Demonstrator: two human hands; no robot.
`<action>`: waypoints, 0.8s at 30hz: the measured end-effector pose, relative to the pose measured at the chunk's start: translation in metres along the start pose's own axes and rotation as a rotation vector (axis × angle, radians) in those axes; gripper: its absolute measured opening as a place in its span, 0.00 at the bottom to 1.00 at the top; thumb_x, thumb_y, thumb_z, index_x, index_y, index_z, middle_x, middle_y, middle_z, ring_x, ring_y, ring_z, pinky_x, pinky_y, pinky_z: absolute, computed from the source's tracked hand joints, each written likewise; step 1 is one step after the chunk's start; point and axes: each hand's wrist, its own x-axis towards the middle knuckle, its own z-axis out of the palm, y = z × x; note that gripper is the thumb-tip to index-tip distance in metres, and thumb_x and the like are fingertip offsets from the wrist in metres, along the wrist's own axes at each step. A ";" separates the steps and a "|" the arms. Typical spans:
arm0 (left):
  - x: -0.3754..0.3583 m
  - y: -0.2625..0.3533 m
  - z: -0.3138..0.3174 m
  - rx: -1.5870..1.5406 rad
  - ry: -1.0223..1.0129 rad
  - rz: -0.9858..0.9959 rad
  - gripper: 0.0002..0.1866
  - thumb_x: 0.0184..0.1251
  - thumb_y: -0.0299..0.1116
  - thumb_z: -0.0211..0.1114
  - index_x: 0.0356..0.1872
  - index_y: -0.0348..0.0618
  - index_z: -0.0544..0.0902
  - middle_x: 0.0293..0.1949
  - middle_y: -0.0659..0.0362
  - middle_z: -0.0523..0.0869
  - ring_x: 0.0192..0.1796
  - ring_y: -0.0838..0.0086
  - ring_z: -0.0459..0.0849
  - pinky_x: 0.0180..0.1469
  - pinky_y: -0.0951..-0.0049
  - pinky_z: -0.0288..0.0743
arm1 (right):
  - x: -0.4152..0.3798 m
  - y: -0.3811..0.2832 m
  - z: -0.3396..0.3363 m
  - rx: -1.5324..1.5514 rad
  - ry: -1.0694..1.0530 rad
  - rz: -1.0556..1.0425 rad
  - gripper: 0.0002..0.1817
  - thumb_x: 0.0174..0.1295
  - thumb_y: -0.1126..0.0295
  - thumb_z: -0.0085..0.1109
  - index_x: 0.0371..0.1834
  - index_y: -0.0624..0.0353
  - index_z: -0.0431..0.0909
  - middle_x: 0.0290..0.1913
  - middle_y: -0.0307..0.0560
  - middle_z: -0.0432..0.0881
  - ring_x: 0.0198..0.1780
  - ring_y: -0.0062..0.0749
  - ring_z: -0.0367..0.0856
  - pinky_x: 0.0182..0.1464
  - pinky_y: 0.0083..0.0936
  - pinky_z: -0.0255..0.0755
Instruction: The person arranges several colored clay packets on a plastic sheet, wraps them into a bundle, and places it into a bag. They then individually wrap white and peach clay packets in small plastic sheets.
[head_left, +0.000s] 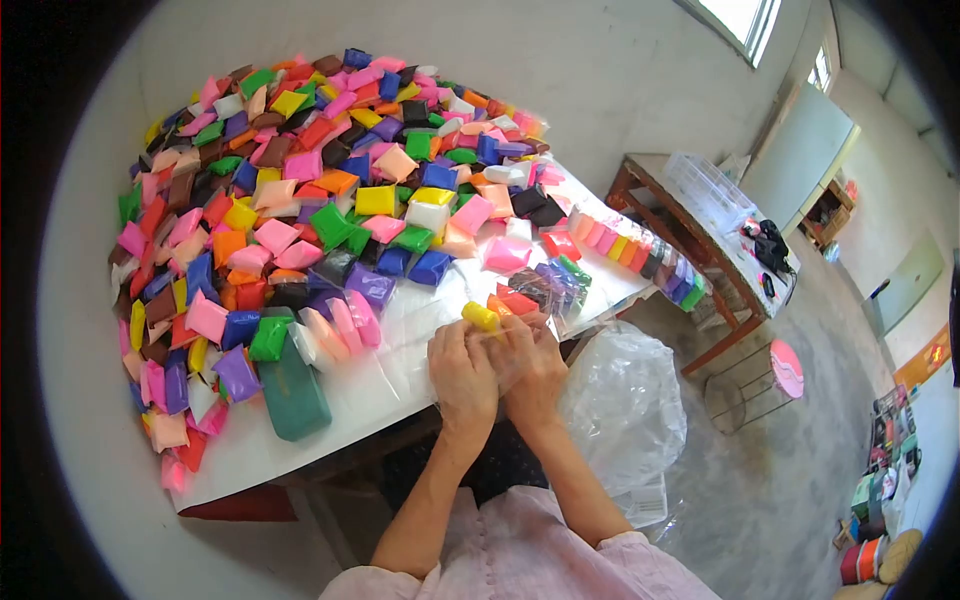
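Both my hands are close together at the front edge of the table, fingers curled in around a clear plastic bag (pixel 513 366). My left hand (pixel 464 378) grips its left side, and my right hand (pixel 533 372) grips its right side. A small yellow packet (pixel 480 316) shows just beyond my left fingertips. Orange and red packets (pixel 515 300) lie right past my right fingers. Behind them, a clear bag with a row of brown, purple and green packets (pixel 560 284) lies on the white tabletop (pixel 400 375).
A large heap of colourful packets (pixel 320 200) covers the table's left and back. A teal case (pixel 295 392) lies near the front. Filled clear bags (pixel 630 245) line the right edge. A clear plastic sack (pixel 625 400) hangs below, and a pink-topped stool (pixel 786 368) stands right.
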 end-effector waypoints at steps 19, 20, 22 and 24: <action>0.000 -0.002 0.002 -0.017 0.004 -0.025 0.17 0.63 0.27 0.64 0.52 0.34 0.78 0.40 0.46 0.84 0.36 0.61 0.84 0.40 0.64 0.78 | 0.002 -0.004 -0.011 0.006 0.057 -0.038 0.16 0.57 0.75 0.65 0.49 0.56 0.78 0.39 0.53 0.81 0.37 0.49 0.82 0.34 0.38 0.76; 0.001 -0.002 0.002 -0.009 0.002 -0.018 0.17 0.63 0.27 0.64 0.52 0.34 0.78 0.40 0.46 0.84 0.36 0.61 0.84 0.40 0.64 0.78 | 0.003 -0.003 -0.009 -0.005 0.045 -0.008 0.13 0.58 0.73 0.65 0.46 0.56 0.79 0.37 0.51 0.80 0.36 0.47 0.82 0.33 0.38 0.75; 0.000 -0.002 0.002 0.007 -0.010 -0.015 0.16 0.63 0.27 0.63 0.52 0.34 0.78 0.41 0.46 0.84 0.35 0.59 0.83 0.40 0.63 0.77 | 0.005 -0.001 -0.005 -0.030 0.021 0.054 0.07 0.60 0.69 0.65 0.41 0.54 0.80 0.33 0.48 0.79 0.33 0.44 0.82 0.29 0.37 0.74; 0.001 -0.003 0.003 0.022 -0.025 -0.018 0.16 0.62 0.26 0.63 0.51 0.34 0.78 0.41 0.46 0.83 0.35 0.57 0.83 0.40 0.61 0.77 | 0.003 0.002 -0.003 -0.014 0.036 0.063 0.05 0.61 0.69 0.64 0.37 0.55 0.80 0.32 0.47 0.79 0.31 0.43 0.81 0.29 0.36 0.73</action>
